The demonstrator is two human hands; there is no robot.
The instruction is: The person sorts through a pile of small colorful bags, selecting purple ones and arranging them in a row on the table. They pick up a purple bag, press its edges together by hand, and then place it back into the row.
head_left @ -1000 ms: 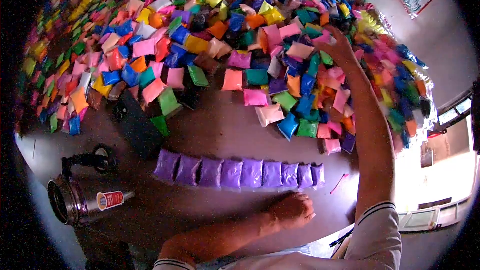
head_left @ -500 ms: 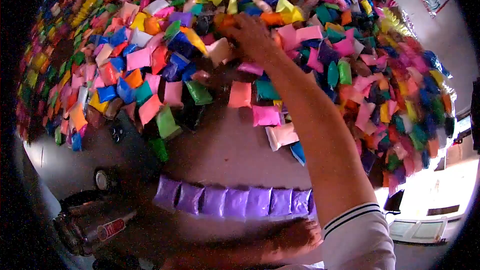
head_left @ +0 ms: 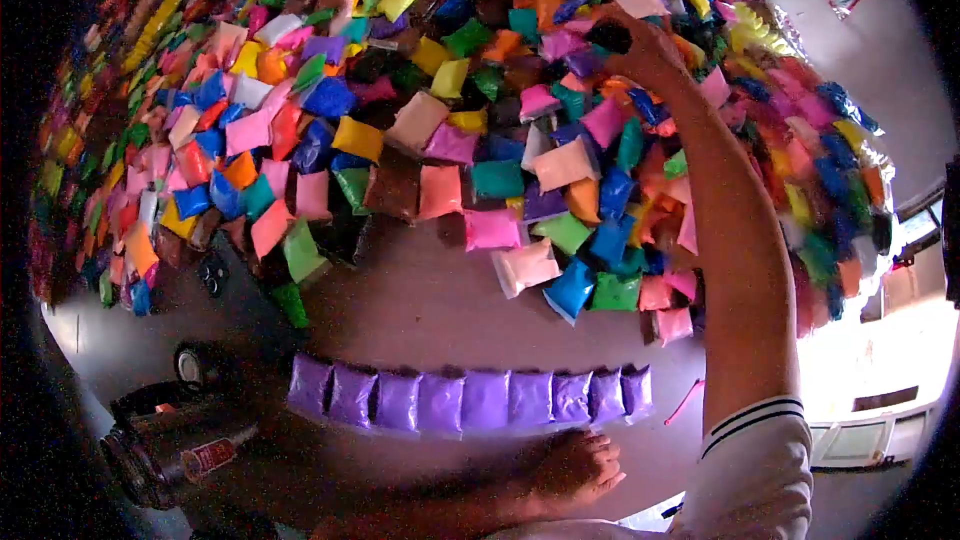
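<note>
My right hand (head_left: 635, 40) reaches far into the big heap of small coloured packets (head_left: 490, 178), at the upper right of centre. Its thumb and fingers are apart and curved around a dark patch; whether that is a packet or shadow is unclear. Near the table's front, my left hand (head_left: 580, 465) rests with curled fingers just below a row of purple packets (head_left: 485, 400). These packets lie side by side, upright in the view. Nothing shows in the left hand.
A dark glassy container with a red label (head_left: 212, 457) stands at the lower left, beside a round object (head_left: 192, 364). Right of the purple row lies a thin pink strip (head_left: 684, 403). White paper (head_left: 655, 515) shows at the bottom edge.
My right hand has moved right across the heap, uncovering packets at the centre and the right end of the purple row. The left hand, blurred before, now shows clearly.
</note>
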